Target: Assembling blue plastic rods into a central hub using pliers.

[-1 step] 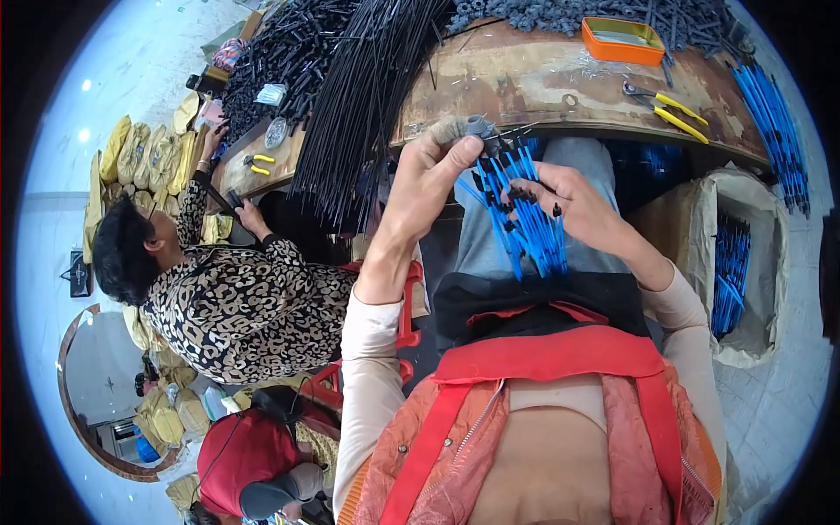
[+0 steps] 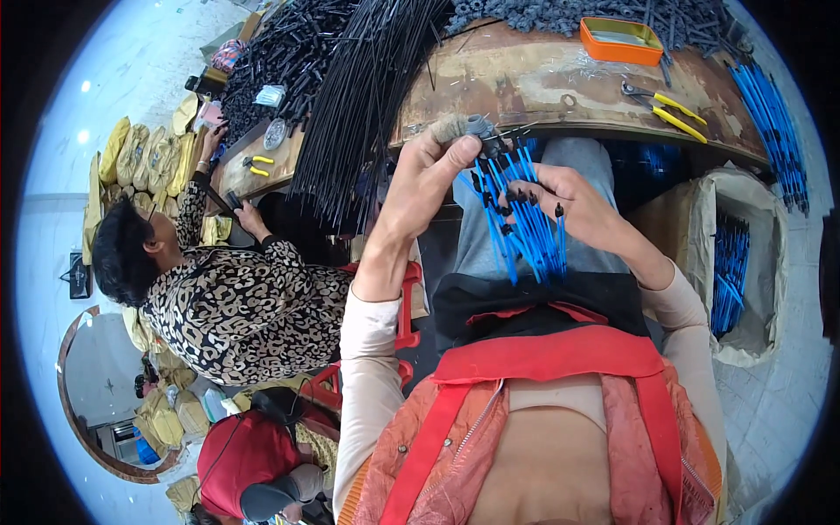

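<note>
My left hand point(image 2: 429, 179) is closed, pinching a dark grey plastic hub point(image 2: 479, 128) between thumb and wrapped forefinger. Several thin blue rods point(image 2: 535, 238) with black fittings along them hang from the hub in a loose bunch above my lap. Thin dark ends stick out beside the hub. On the bunch's right side, my right hand point(image 2: 577, 206) has its thumb and fingers closed round part of the blue rods. Its fingertips are partly hidden among the rods and black fittings.
On the wooden table point(image 2: 516, 79) ahead lie yellow-handled pliers point(image 2: 669, 114), an orange tin point(image 2: 619, 48), long black rods point(image 2: 359, 122) and piled grey parts point(image 2: 560, 16). More blue rods point(image 2: 774, 131) lie at the right edge; a lined box point(image 2: 761, 289) holds others. A co-worker point(image 2: 245, 306) sits left.
The hanging blue rods have shifted slightly and their black fittings sit a little differently. Both my hands stay in nearly the same place.
</note>
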A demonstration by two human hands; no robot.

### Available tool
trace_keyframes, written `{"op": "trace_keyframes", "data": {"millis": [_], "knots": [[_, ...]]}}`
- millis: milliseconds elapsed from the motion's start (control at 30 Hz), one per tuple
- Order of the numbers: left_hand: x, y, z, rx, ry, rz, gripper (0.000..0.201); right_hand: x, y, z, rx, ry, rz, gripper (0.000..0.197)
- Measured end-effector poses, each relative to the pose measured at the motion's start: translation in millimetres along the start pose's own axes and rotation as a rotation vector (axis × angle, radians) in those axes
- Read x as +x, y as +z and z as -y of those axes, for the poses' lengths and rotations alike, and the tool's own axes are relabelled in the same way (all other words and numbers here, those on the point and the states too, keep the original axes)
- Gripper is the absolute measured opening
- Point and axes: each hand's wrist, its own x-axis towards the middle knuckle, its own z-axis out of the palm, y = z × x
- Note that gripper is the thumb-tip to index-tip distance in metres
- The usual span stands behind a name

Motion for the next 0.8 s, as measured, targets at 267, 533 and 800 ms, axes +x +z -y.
{"op": "trace_keyframes", "data": {"millis": [267, 533, 800], "knots": [[21.2, -5.3, 23.8, -0.239, 0.018, 0.233, 0.031, -0.5, -4.4, -11.7, 0.069, -0.167, 0.096, 0.022], [6.2, 43.1, 22.7, 0.073, 0.057, -0.123, 0.031, -0.6, 4.1, -36.2, 0.192, -0.006, -0.070, 0.026], [6.0, 53.9, 34.4, 0.227, 0.115, -0.342, 0.020, -3.8, 5.1, -35.4, 0.046, -0.006, -0.121, 0.030]]}}
